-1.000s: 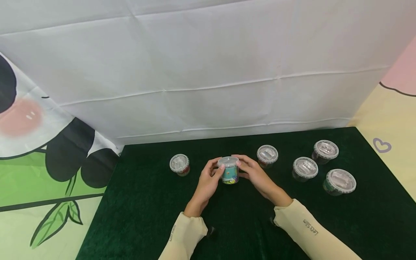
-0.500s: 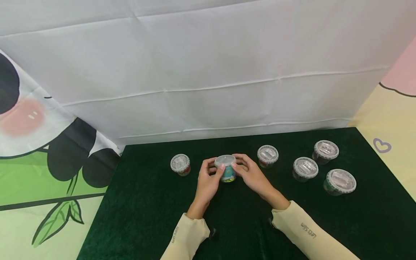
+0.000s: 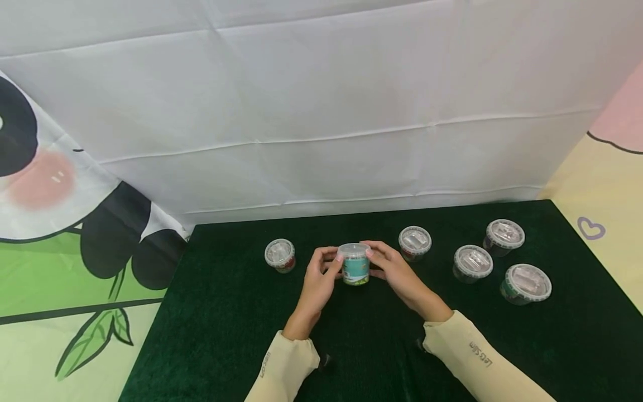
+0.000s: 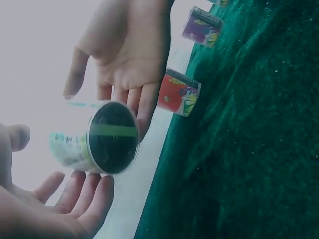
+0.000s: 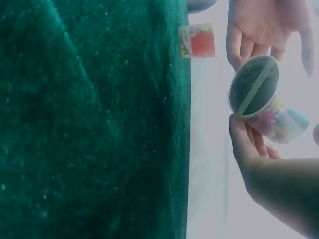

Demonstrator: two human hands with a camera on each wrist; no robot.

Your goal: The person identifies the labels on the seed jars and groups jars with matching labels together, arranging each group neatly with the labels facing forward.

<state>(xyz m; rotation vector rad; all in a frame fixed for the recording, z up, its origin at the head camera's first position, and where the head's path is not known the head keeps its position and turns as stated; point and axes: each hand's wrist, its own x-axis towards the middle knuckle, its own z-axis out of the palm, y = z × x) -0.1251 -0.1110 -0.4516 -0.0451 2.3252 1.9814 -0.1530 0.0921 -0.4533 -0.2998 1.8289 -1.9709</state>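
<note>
My tub (image 3: 356, 270) — teal sides, yellow-grn near base; dk grn cloth (image 3: 226, 335) below it, white sheet (image 3: 321, 111) behind it; my sleeves (image 3: 502, 379) — cream, dk lettering (image 3: 480, 354).

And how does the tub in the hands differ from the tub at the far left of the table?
Colour: the held tub shows teal on its side, the far-left tub shows red.
Place: the left hand and right hand hold the held tub off the green cloth; the far-left tub stands on it.
On top: the held tub looks plain; the far-left tub shows something shiny.
Both are round and lidded.
</note>
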